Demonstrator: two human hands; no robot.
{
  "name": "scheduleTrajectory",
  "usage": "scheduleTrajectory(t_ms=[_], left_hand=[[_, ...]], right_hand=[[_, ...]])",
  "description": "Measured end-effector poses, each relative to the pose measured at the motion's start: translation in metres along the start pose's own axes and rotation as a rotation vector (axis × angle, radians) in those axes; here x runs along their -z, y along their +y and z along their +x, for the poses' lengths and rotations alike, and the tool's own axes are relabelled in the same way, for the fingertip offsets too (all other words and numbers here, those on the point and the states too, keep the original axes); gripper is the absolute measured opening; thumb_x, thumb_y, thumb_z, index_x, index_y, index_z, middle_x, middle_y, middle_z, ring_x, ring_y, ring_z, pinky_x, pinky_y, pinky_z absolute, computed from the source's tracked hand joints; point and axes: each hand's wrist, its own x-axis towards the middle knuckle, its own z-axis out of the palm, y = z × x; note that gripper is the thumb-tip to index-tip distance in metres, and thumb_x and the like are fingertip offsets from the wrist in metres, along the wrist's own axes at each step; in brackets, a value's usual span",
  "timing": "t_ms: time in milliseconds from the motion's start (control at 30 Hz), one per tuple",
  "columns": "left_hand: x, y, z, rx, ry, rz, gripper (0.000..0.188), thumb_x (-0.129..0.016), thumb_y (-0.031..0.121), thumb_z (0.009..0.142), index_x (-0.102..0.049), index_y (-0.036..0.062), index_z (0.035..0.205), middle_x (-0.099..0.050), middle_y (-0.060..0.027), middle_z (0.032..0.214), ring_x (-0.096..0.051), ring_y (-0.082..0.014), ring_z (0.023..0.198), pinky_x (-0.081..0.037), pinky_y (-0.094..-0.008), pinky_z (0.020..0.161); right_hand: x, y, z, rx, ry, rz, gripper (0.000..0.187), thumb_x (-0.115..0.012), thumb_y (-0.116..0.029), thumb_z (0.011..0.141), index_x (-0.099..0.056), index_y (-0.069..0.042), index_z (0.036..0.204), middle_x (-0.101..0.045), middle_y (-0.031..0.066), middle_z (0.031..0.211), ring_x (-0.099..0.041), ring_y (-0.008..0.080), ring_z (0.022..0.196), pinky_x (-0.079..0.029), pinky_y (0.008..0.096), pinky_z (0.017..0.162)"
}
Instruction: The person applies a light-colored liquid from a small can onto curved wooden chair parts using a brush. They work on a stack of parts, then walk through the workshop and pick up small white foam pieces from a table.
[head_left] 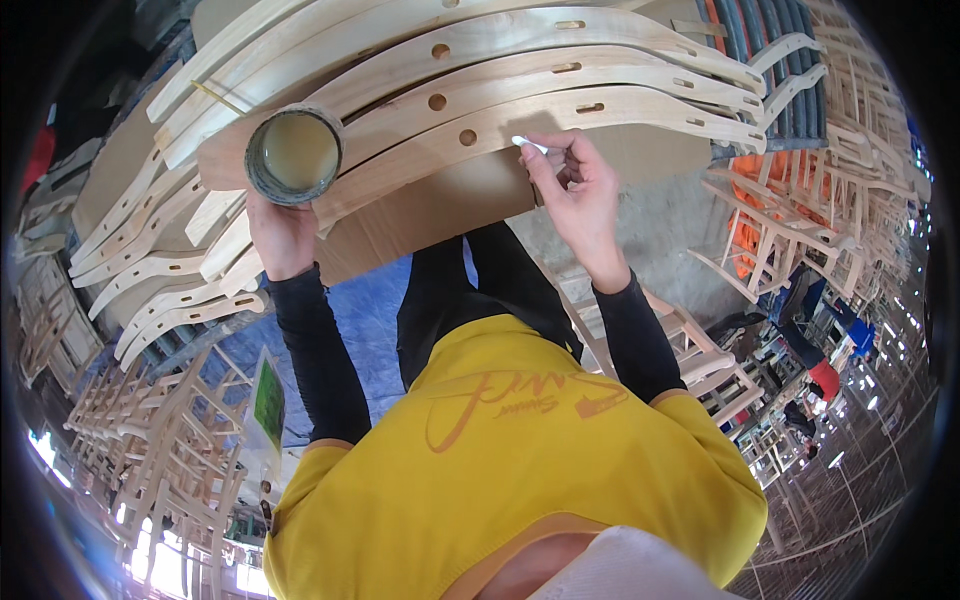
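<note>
In my left hand (283,238) is a round can (252,160) with a grimy dark rim, held upright. Pale cream liquid (300,153) fills part of it. A thin yellow stick (216,98) reaches the can's far left rim; whether it stands in the can I cannot tell. My right hand (582,200) pinches a small white piece (530,144) between thumb and fingers, its exact kind unclear. That piece is by the near edge of the closest curved wooden slat (530,122), which has a round hole (467,138) and a slot (591,107).
More curved slats (490,83) lie side by side beyond, over brown cardboard (400,225). Shorter wooden parts (165,265) are at the left. Dark rollers (795,125) show at the far right. Stacked wooden frames (170,440) stand left and right, and people (825,375) are in the right background.
</note>
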Motion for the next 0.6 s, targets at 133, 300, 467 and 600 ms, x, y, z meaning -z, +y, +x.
scheduleTrajectory(t_ms=[133, 300, 467, 600], left_hand=[[-0.003, 0.002, -0.001, 0.017, 0.004, -0.007, 0.031, -0.047, 0.021, 0.099, -0.052, 0.0012, 0.122, -0.059, -0.007, 0.122, -0.056, -0.0161, 0.111, -0.046, -0.0329, 0.095], [0.003, 0.0, 0.0, 0.035, -0.026, -0.036, 0.033, -0.047, 0.023, 0.099, -0.05, 0.0032, 0.124, -0.057, -0.0064, 0.124, -0.055, -0.0164, 0.113, -0.046, -0.0336, 0.095], [0.004, -0.003, 0.002, 0.033, -0.045, -0.058, 0.032, -0.045, 0.022, 0.1, -0.049, 0.0033, 0.126, -0.056, -0.0067, 0.125, -0.054, -0.0171, 0.115, -0.047, -0.0338, 0.095], [0.012, -0.003, 0.003, 0.038, -0.115, -0.118, 0.031, -0.043, 0.019, 0.101, -0.047, 0.0027, 0.127, -0.054, -0.0071, 0.127, -0.054, -0.0176, 0.116, -0.047, -0.0342, 0.095]], right_hand=[[0.003, 0.004, 0.003, 0.052, 0.016, -0.07, 0.015, -0.07, -0.013, 0.085, -0.067, -0.004, 0.096, -0.062, -0.0051, 0.068, -0.037, -0.0025, 0.051, -0.027, 0.0168, 0.044], [0.01, 0.01, 0.034, 0.176, 0.12, -0.045, 0.014, -0.07, -0.013, 0.085, -0.067, -0.004, 0.094, -0.064, -0.0037, 0.07, -0.041, -0.0027, 0.052, -0.028, 0.0167, 0.044], [0.001, -0.007, 0.067, 0.231, 0.117, -0.119, 0.016, -0.07, -0.015, 0.084, -0.067, -0.003, 0.094, -0.067, 0.0003, 0.074, -0.054, 0.0022, 0.063, -0.038, 0.0176, 0.052], [-0.014, -0.013, 0.083, 0.339, 0.101, -0.226, 0.016, -0.07, -0.018, 0.083, -0.068, -0.004, 0.091, -0.066, 0.0029, 0.071, -0.058, 0.0074, 0.061, -0.041, 0.0206, 0.054]])
